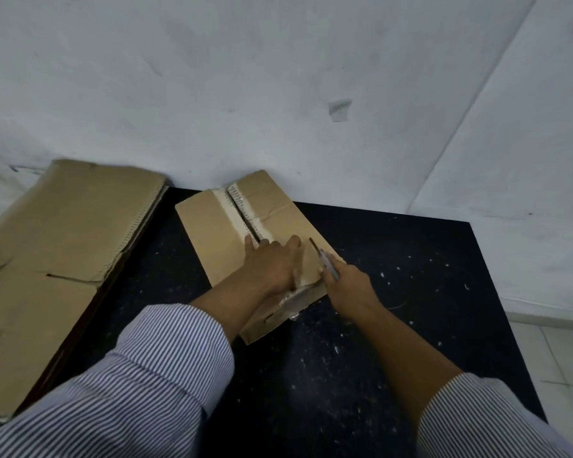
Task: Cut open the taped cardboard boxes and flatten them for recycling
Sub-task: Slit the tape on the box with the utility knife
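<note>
— Brown rectangular cardboard box [209, 236]: where does it lie?

— On the speckled black table [394, 309], set at a slant. Its far end touches the scuffed white wall [278, 77].

— What else there is large?

— A stack of flattened brown cardboard sheets [63, 226] on the left, apart from the box, its far end also at the wall.

— And the top of the box?

— Two flaps meet along a seam under a pale tape strip [227, 206]. The far stretch of the seam shows a dark open slit. The near stretch is hidden under the left hand.

— How do the hands sit?

— The left hand [272, 262] comes out of a blue-and-white striped sleeve [166, 358]. It lies palm down on the box top, fingers straight and spread, pressing across the seam. The right hand [348, 285] is at the box's right edge, fingers curled round a slim grey utility knife [323, 257]. The blade points away over the right flap. I cannot tell whether its tip touches the cardboard.

— Anything smaller?

— A crumpled bit of clear tape [291, 302] at the box's near end, just beside the left wrist. A small tape scrap [339, 110] is stuck on the wall.
</note>
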Demonstrator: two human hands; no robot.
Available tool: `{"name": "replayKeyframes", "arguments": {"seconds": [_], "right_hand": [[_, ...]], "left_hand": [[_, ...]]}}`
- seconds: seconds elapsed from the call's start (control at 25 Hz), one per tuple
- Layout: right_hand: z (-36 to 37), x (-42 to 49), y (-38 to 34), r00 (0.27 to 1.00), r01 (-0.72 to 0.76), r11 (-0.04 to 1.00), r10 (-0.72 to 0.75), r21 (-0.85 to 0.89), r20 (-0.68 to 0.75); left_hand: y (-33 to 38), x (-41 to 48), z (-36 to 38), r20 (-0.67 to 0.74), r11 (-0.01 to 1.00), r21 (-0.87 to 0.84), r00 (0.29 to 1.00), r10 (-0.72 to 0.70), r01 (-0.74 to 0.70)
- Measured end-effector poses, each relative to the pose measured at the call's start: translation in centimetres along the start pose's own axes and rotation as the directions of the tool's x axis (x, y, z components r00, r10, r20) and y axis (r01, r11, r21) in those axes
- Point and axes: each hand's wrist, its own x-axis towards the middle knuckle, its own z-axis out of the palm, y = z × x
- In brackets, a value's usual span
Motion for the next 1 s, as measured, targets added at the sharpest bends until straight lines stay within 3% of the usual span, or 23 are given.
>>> {"name": "replayKeyframes", "arguments": {"seconds": [0.16, 0.36, 0.56, 0.88, 1.0], "right_hand": [[-1.1, -1.1, -0.4, 0.999, 0.018, 0.995, -0.020, 0.095, 0.029], [-2.7, -6.1, 1.0, 0.995, 0.018, 1.000, -0.018, -0.004, 0.096], [-3.5, -8.5, -0.3, 0.972, 0.199, 0.868, -0.116, -0.455, 0.204], [-3.1, -7.2, -2.4, 0.966, 0.258, 0.675, -0.165, -0.691, 0.199], [-3.0, -7.3, -2.3, 0.966, 0.259, 0.648, -0.159, -0.716, 0.205]], "left_hand": [[1.4, 1.0, -0.6, 0.004, 0.985, 0.173, 1.000, 0.022, -0.022], [-2.8, 2.6, 0.4, 0.129, 0.874, 0.295, 0.922, 0.364, -0.387], [-3.6, 2.2, 1.4, 0.160, 0.838, 0.377, 0.919, 0.360, -0.394], [-3.0, 1.7, 0.5, 0.210, 0.836, 0.386, 0.919, 0.333, -0.391], [-2.9, 1.4, 0.5, 0.210, 0.887, 0.263, 0.920, 0.330, -0.378]]}}
